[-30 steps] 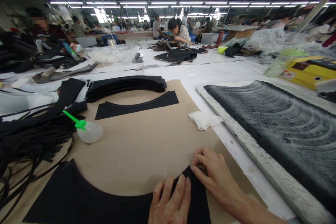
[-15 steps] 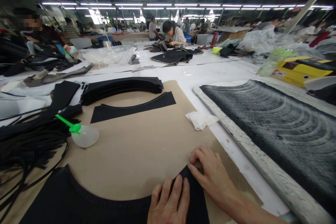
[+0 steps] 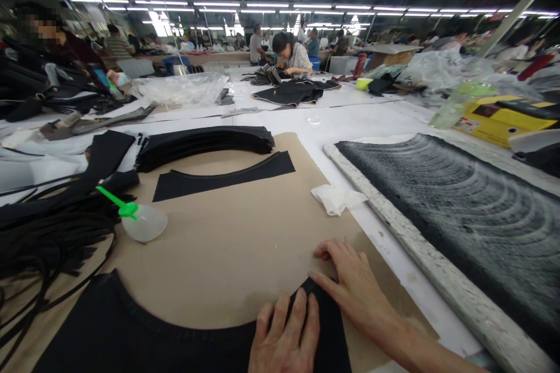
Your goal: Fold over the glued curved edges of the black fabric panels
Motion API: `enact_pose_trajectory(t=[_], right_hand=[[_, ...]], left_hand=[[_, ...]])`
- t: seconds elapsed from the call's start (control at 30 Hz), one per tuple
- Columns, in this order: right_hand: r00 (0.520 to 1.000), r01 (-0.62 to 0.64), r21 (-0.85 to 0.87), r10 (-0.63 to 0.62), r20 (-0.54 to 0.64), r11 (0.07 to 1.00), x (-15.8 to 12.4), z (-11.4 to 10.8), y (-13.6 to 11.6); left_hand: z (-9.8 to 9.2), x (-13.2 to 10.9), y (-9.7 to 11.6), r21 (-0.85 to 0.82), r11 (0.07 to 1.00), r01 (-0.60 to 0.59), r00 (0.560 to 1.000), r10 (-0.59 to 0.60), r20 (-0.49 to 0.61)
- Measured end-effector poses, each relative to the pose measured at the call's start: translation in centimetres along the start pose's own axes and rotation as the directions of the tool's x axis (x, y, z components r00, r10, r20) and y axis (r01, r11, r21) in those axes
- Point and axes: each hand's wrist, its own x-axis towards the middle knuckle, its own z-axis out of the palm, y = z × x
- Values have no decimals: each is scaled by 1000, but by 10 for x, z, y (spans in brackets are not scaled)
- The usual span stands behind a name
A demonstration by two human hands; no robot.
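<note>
1. Black straps (image 3: 52, 239) heap beside a green-nozzled squeeze bottle (image 3: 145, 224).
2. Nearer me, the curved black panel (image 3: 175, 345) lies on brown sheeting (image 3: 219, 245).
3. Left hand (image 3: 286, 332) rests on its right end, fingers flat, released.
4. Right hand (image 3: 350, 280): thumb at the panel's corner, fingers loosely bent, unclenched.

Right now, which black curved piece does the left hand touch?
The front piece, at the picture's bottom; the middle piece and stack lie farther back.
</note>
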Motion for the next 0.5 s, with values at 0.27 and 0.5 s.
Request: enact_pose_trajectory(t=[0.27, 0.5], right_hand=[[996, 70, -60, -72, -46, 996, -2, 3, -2], [992, 108, -22, -110, -69, 994, 5, 2, 5]], left_hand=[[-4, 6, 1, -55, 998, 6, 998, -9, -61], [3, 2, 2, -112, 993, 23, 994, -35, -103]])
